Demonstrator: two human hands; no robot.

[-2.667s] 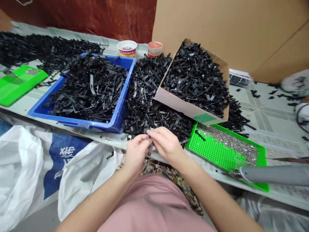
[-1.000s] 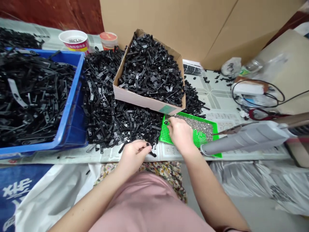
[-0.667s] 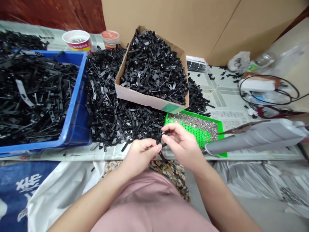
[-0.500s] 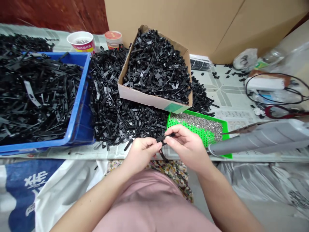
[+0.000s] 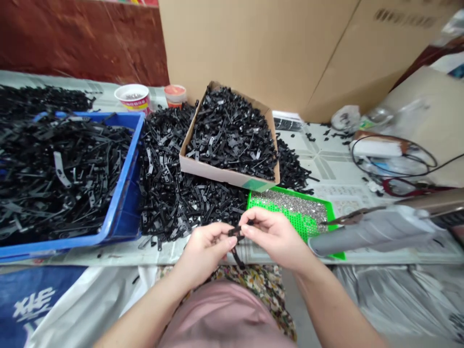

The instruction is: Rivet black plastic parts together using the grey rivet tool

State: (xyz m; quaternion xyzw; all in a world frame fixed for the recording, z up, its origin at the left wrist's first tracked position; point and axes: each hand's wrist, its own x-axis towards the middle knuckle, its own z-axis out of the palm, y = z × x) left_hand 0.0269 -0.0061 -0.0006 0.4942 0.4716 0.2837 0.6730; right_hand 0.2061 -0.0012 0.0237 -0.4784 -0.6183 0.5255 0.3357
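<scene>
Just in front of the table edge, my left hand [image 5: 207, 249] and my right hand [image 5: 272, 235] meet, fingertips close together. Both pinch small black strip-like parts [image 5: 237, 251], one of which hangs down below the fingers. The left fingers grip from the left side, while my right thumb and forefinger hold the upper right end. How the pieces join is too small and blurred to make out. Behind my right hand lies a green perforated tray [image 5: 308, 226] with small shiny metal pieces [image 5: 302, 205]. A heap of similar black parts [image 5: 195, 208] spreads behind my left hand.
At left stands a blue bin [image 5: 121, 203] full of black parts. An open cardboard box [image 5: 224, 175], also full, rests on the heap. A grey tool-like cylinder [image 5: 362, 232] juts over the tray from the right. Beyond are a paper bowl [image 5: 132, 92] and a black cable [image 5: 413, 140].
The view has tilted up, so the table and its things sit lower in the picture. Both hands keep hold of the black parts, with only slight finger movement.
</scene>
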